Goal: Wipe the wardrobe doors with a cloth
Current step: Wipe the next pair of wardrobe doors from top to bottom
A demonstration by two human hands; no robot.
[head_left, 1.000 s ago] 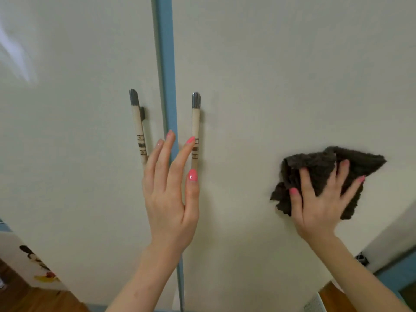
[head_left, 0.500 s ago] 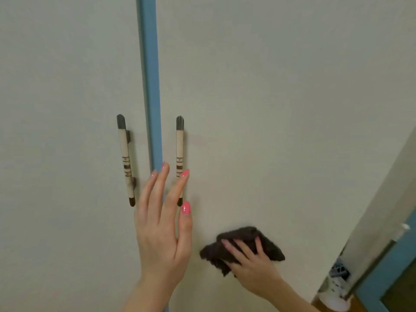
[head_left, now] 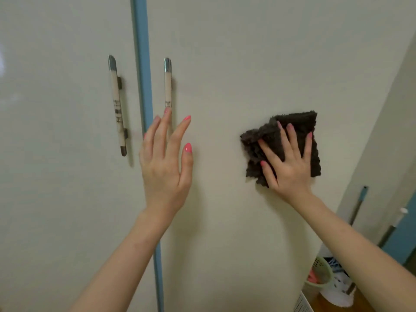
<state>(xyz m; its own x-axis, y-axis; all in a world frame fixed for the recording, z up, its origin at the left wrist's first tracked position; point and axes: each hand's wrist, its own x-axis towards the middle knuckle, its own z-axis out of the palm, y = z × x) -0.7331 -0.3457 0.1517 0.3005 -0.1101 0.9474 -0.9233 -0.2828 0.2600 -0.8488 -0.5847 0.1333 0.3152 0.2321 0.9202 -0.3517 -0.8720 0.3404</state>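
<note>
Two cream wardrobe doors fill the view, the left door (head_left: 56,176) and the right door (head_left: 236,64), split by a blue vertical strip (head_left: 140,64). Each door has a long pale handle, the left handle (head_left: 117,104) and the right handle (head_left: 167,84). My right hand (head_left: 290,165) presses a dark brown fluffy cloth (head_left: 299,124) flat against the right door, fingers spread over it. My left hand (head_left: 166,163) lies flat near the strip, fingers apart, its fingertips covering the lower end of the right handle.
The right door's edge runs diagonally at the right, with a pale wall (head_left: 387,131) beyond it. Low at the right stand a green basket (head_left: 319,273), a white container (head_left: 337,296) and a mop pole with a blue tip (head_left: 358,206). Wooden floor shows at the bottom right.
My right hand has slid the cloth up and to the right across the right door, from low beside my left hand. My left hand stays by the handles.
</note>
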